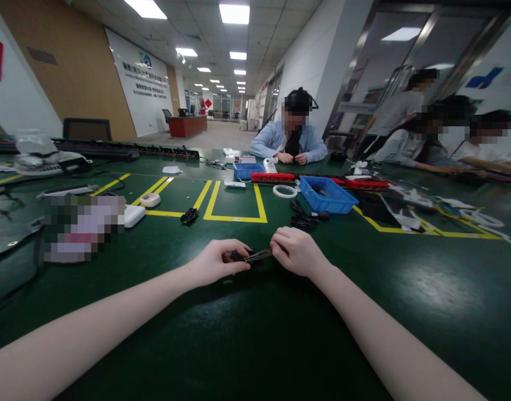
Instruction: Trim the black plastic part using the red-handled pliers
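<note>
Above the green table, close in front of me, both hands hold a slim black part (259,256) with a greyish, shiny strip along it; its exact kind I cannot make out. One end lies between the thumb and fingers of my left hand (222,262). At the other end, my right hand (295,252) is closed, with its fingers curled and pinching. The fingers hide both ends of the part. Beyond the right hand lie several black pieces (303,221) in a loose pile, and another black bundle (189,216) rests beyond the left hand.
Blue trays (328,203) (247,170) stand across the table (234,345), near red strips (272,177) and a white ring (285,191). Yellow tape (234,219) marks the surface. A white box (133,216) lies left. Opposite sits a person (289,142); others work at right.
</note>
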A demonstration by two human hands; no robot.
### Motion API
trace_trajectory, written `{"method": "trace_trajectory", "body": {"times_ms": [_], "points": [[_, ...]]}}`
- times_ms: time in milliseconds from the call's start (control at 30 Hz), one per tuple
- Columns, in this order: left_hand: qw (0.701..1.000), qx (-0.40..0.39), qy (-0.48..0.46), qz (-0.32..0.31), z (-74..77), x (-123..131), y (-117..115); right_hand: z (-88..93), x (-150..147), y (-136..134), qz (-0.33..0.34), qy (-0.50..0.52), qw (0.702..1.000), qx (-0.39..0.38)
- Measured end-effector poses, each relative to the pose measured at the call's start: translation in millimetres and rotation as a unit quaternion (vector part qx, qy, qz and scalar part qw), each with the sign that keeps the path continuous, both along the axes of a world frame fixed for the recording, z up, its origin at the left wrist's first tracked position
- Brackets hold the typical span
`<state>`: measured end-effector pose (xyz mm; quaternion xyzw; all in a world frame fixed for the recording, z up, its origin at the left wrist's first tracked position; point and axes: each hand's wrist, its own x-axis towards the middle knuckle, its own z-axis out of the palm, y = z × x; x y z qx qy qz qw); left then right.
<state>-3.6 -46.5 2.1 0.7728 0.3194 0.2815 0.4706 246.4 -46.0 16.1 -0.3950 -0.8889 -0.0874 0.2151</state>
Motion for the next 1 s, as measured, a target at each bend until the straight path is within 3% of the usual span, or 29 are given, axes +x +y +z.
{"method": "trace_trajectory", "body": {"times_ms": [1000], "points": [[1.0, -0.02, -0.009, 0.011, 3.1, 1.8, -2.1, 1.9, 7.3, 0.2, -0.014, 0.035, 0.999, -0.005]]}}
